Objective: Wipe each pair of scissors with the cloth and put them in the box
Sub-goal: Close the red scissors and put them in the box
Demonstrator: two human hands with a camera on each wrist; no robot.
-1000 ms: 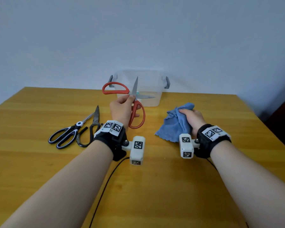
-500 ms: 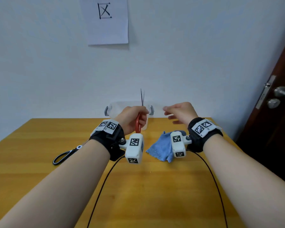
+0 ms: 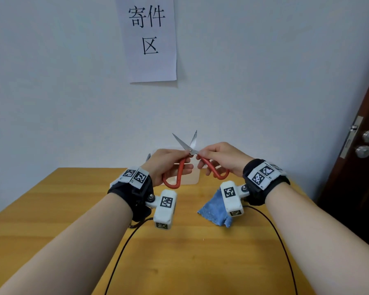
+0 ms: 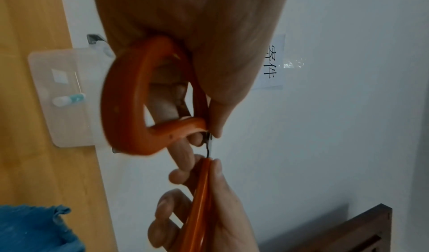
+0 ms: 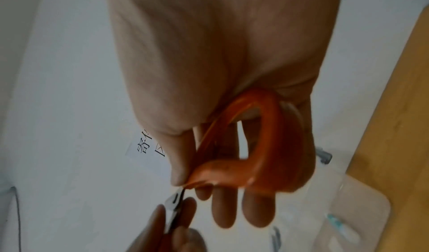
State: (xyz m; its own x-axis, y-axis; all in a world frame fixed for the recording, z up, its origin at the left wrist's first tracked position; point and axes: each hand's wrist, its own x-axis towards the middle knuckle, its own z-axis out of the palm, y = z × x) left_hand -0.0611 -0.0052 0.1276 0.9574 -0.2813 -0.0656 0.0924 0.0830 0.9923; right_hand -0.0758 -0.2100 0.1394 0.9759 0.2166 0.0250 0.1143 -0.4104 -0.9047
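Observation:
Red-handled scissors [image 3: 189, 145] are held up above the table, blades spread open and pointing up. My left hand [image 3: 175, 165] grips one red handle loop [image 4: 130, 100]. My right hand [image 3: 217, 156] grips the other loop [image 5: 267, 146], thumb pinching near the pivot. The blue cloth [image 3: 211, 209] lies crumpled on the table under my right wrist, with neither hand touching it. The clear plastic box [image 3: 190, 179] stands at the table's far edge, mostly hidden behind my hands. The other pairs of scissors are not in view.
The wooden table [image 3: 51, 209] ends at a white wall bearing a paper sign [image 3: 149, 39]. A dark door [image 3: 362, 145] with a metal handle is at the right. Black cables [image 3: 119, 252] trail across the near tabletop. A small white and teal item [image 4: 68, 99] lies in the box.
My right hand let go of the cloth, which now lies on the table, and took the second handle. The scissors rose and their blades spread apart. The head view tilted up.

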